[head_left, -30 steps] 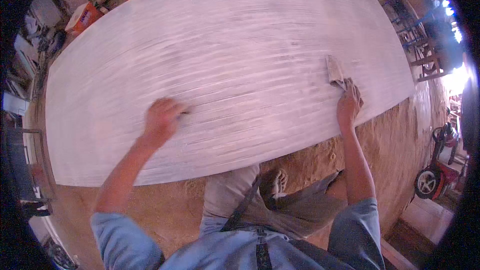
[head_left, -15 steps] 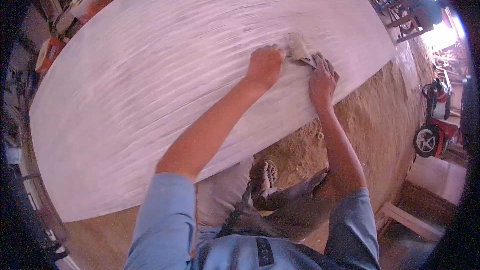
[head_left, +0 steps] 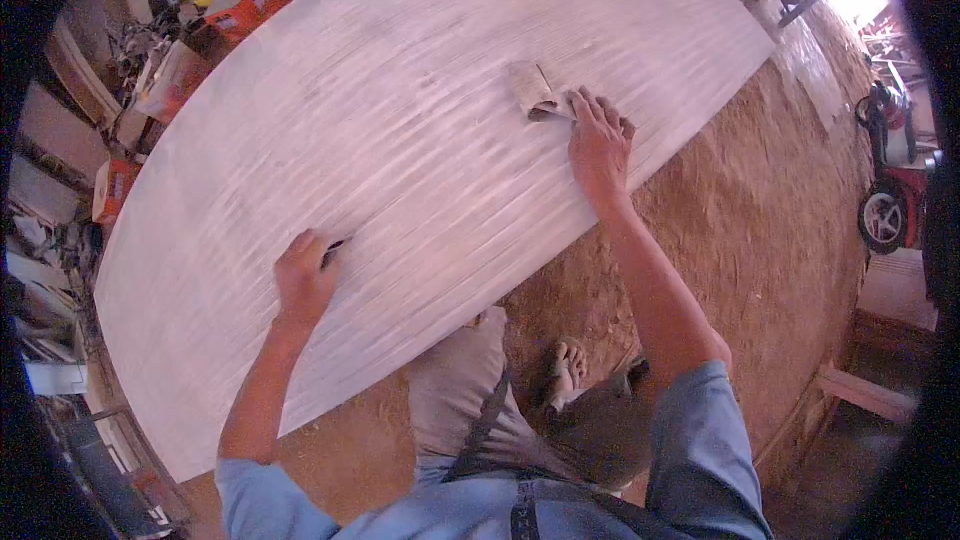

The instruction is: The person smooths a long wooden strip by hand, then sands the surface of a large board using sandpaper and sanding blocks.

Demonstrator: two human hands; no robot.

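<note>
A large white board (head_left: 400, 120) with streaky grey marks lies in front of me. Over its left part, my left hand (head_left: 305, 275) is closed with the knuckles up, and a small dark edge (head_left: 332, 252) shows at its fingers; what it is I cannot make out. Near the board's right side, my right hand (head_left: 603, 145) has its fingertips on the narrow end of a curled, beige-grey sheet (head_left: 530, 88). This sheet rests on the board, its rolled edge towards me. Part of it is hidden under the fingers.
Orange boxes (head_left: 250, 2) and scrap pieces stand along the board's far left edge. Brown dirt ground (head_left: 740, 240) lies to the right. A red motorbike (head_left: 890, 210) and a wooden frame (head_left: 865, 395) are at the far right. My foot (head_left: 567, 365) is below the board's near edge.
My left hand has moved away from the curled sheet, down and left across the board. My right hand still touches the sheet; both appear slightly further left as the view has shifted.
</note>
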